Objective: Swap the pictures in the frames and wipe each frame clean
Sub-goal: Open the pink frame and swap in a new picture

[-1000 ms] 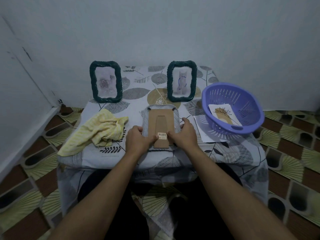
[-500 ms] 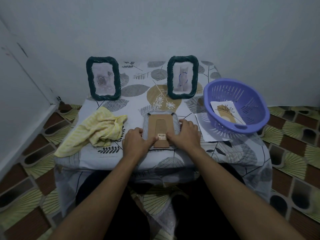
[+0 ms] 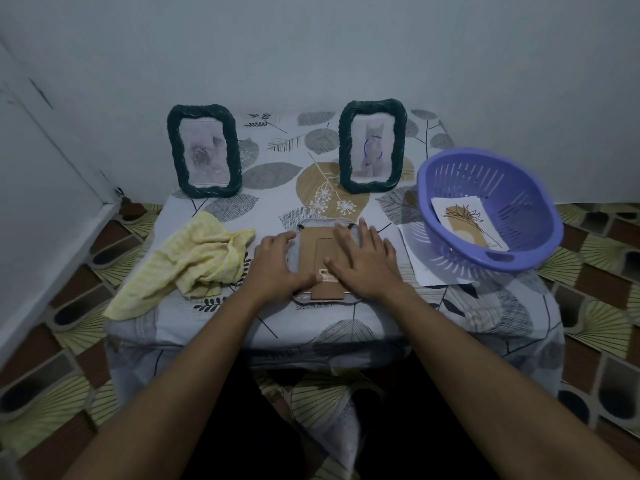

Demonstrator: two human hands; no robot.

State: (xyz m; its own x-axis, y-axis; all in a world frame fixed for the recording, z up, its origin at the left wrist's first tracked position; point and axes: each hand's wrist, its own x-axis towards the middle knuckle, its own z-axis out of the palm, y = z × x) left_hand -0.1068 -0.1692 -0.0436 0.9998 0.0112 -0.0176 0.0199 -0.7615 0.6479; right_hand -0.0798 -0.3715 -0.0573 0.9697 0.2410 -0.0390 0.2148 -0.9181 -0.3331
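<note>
Face down on the tabletop (image 3: 433, 306), the frame (image 3: 311, 254) looks light, stiff and glass-fragile, best held by its edges: left grip (image 3: 277, 268) curls round its left edge, right grip (image 3: 363, 261) lies flat on its back, fingers spread, holding nothing.

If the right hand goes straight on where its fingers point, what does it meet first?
The right hand would cross tablecloth, then probably meet the cat-picture frame at its lower left corner; it might miss.

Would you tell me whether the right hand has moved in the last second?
Yes. The right hand has spread forward across the face-down frame, fingers now reaching its far edge.
</note>
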